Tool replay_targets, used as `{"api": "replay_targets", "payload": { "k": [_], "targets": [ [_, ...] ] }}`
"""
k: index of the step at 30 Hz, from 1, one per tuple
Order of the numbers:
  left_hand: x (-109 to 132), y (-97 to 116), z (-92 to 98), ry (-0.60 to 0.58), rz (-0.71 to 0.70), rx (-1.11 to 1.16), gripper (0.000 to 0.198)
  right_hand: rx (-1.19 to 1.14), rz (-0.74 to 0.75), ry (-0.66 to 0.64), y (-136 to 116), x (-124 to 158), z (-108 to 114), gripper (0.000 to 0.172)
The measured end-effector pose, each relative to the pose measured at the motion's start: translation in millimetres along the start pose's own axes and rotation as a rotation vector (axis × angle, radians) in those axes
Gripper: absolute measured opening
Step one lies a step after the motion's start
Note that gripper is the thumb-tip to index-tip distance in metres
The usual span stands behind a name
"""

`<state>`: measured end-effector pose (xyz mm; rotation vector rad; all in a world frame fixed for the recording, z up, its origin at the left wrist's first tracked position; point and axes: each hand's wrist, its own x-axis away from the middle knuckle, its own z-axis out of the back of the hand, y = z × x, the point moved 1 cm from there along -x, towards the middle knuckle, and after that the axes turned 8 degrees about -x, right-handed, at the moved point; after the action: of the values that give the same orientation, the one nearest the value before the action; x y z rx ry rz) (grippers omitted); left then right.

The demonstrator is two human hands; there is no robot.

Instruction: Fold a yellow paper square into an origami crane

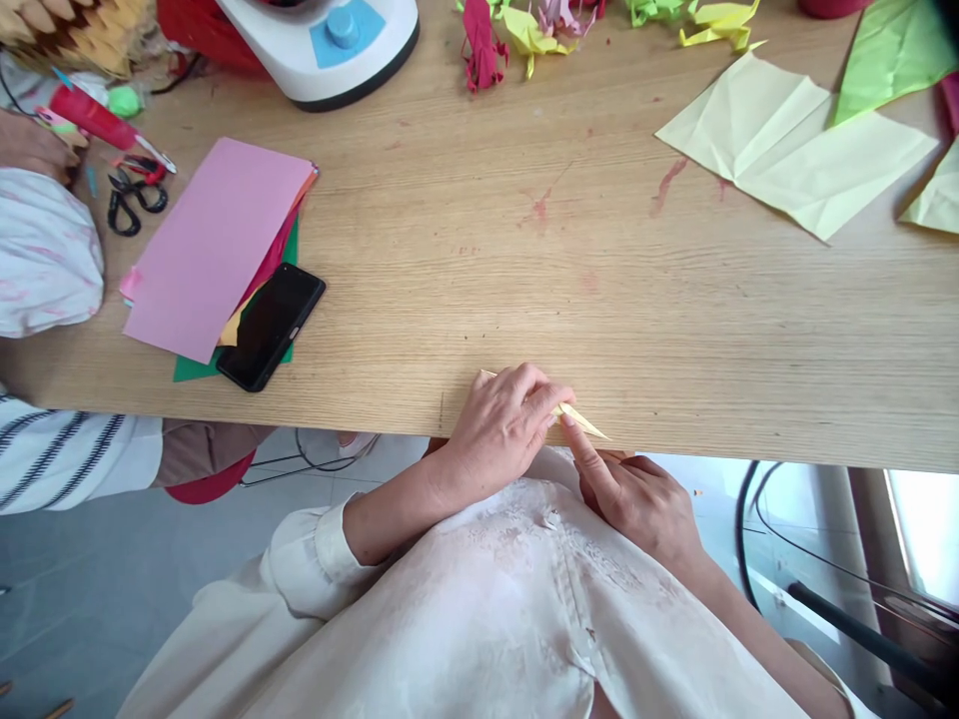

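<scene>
At the table's front edge lies a narrow, pale yellow folded paper (pixel 588 420), its pointed tip directed right and toward me. My left hand (pixel 503 424) covers most of it, fingers close together and bent over the paper. A small corner of paper shows beyond its knuckles. From the right, my right hand (pixel 636 499) meets the paper with its index finger stretched along the near side, close to the left fingertips. Its other fingers curl below the table edge, and its thumb is hidden.
Pink paper sheets (pixel 217 240) lie left beside a black phone (pixel 271 325) and scissors (pixel 135 190). Creased yellow paper (pixel 794 150) sits at the right. Folded paper figures (pixel 531 35) and a white appliance (pixel 337 50) stand at the back. Another person's sleeve (pixel 45 255) is at the left.
</scene>
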<state>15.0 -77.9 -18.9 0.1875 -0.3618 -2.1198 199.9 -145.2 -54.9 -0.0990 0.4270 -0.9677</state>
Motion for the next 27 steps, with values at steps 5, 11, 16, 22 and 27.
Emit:
{"api": "replay_targets", "payload": {
  "k": [5,11,16,22,27],
  "targets": [
    [-4.4,1.0,3.3,-0.057,0.059,0.093,0.030,-0.012,-0.006,-0.017,1.2,0.3,1.6,0.080],
    [-10.4,1.6,10.7,-0.142,0.086,0.147,0.042,-0.007,-0.020,0.007,1.0,0.7,0.3,0.081],
    [-9.4,0.0,10.9,-0.141,0.087,0.127,0.042,-0.026,-0.019,0.049,0.3,-0.1,-1.7,0.081],
    [-7.4,-4.3,18.5,-0.149,0.066,0.231,0.037,-0.009,-0.011,0.068,0.1,0.6,-4.1,0.082],
    [-8.2,-3.1,18.1,-0.132,0.083,0.207,0.036,0.001,0.012,0.061,1.7,0.7,-4.6,0.082]
  ]
}}
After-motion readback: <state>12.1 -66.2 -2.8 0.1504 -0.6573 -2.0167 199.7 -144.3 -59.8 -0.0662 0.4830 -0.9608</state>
